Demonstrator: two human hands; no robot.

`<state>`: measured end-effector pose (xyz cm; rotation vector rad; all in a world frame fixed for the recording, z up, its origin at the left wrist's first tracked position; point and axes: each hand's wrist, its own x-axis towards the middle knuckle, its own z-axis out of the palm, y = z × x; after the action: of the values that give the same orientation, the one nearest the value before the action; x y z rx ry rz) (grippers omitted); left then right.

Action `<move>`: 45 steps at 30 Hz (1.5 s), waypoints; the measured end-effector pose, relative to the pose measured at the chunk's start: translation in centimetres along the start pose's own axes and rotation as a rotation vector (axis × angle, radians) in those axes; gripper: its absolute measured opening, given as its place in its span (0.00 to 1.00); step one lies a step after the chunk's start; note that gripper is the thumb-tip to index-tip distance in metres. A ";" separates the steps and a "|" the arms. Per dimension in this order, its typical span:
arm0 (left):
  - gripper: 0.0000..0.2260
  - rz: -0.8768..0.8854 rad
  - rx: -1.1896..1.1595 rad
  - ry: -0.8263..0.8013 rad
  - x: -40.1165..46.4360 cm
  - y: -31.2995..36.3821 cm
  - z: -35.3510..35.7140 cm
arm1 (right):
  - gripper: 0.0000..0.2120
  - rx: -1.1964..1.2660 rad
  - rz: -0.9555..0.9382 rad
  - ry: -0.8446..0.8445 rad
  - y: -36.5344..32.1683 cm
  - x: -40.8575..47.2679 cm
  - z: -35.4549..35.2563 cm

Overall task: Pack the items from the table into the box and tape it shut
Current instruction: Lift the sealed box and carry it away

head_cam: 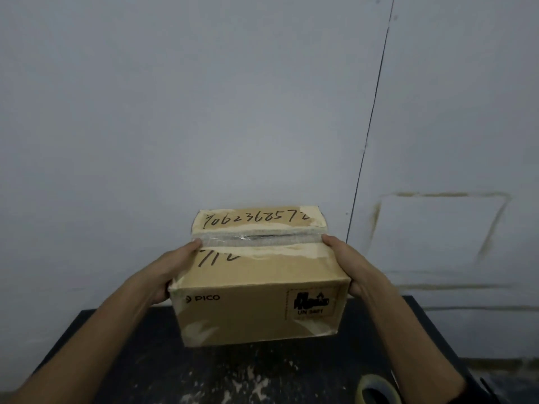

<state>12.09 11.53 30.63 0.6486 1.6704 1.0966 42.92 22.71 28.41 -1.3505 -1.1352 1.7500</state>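
Box: a closed brown cardboard box [259,287] held up between the two hands, above the far part of the table; whether its underside touches the table cannot be told.
Left hand: the left hand [172,269] presses flat on the box's left side, thumb lying on the top edge at the end of the tape strip; the other fingers are hidden behind the box wall.
Right hand: the right hand [347,263] clasps the box's right side, thumb on the top at the strip's other end, remaining fingers out of sight.
Tape strip: a clear strip [256,239] runs across the top seam, from one thumb to the other.
Markings: handwritten black digits above and below the strip; "PICO" print and a black label on the near face, between the wrists.
Tape roll: a tape roll [377,389] lies on the table, beneath the right forearm, well apart from the fingers.
Table: dark table [233,377] with pale scuffs.
Wall: grey wall [204,112] behind the box.
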 end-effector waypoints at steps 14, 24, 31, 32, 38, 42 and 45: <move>0.19 0.149 -0.087 0.005 -6.7 7.8 -2.0 | 0.19 -0.036 -0.179 -0.057 -9.3 -5.0 1.0; 0.19 0.118 -0.171 0.252 -13.0 3.3 -6.9 | 0.19 -0.193 -0.159 -0.234 -8.1 -5.7 7.2; 0.16 0.101 -0.267 0.498 -20.6 -1.0 -14.4 | 0.17 -0.288 -0.133 -0.461 -5.9 -7.5 17.9; 0.16 0.100 -0.279 0.534 -21.9 -1.8 -15.6 | 0.17 -0.295 -0.130 -0.492 -5.5 -8.0 19.8; 0.16 0.107 -0.347 0.781 -30.5 -7.2 -24.8 | 0.18 -0.384 -0.118 -0.728 -1.8 -12.3 33.6; 0.16 0.079 -0.416 0.946 -37.0 -11.5 -30.0 | 0.18 -0.450 -0.116 -0.894 1.4 -16.5 42.7; 0.15 0.071 -0.481 1.062 -42.5 -14.5 -33.1 | 0.18 -0.501 -0.111 -1.029 4.2 -20.6 49.5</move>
<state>-2.10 -41.68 39.68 -0.2732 2.0893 2.0094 0.64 -9.15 37.76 -0.5150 -2.2523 2.2061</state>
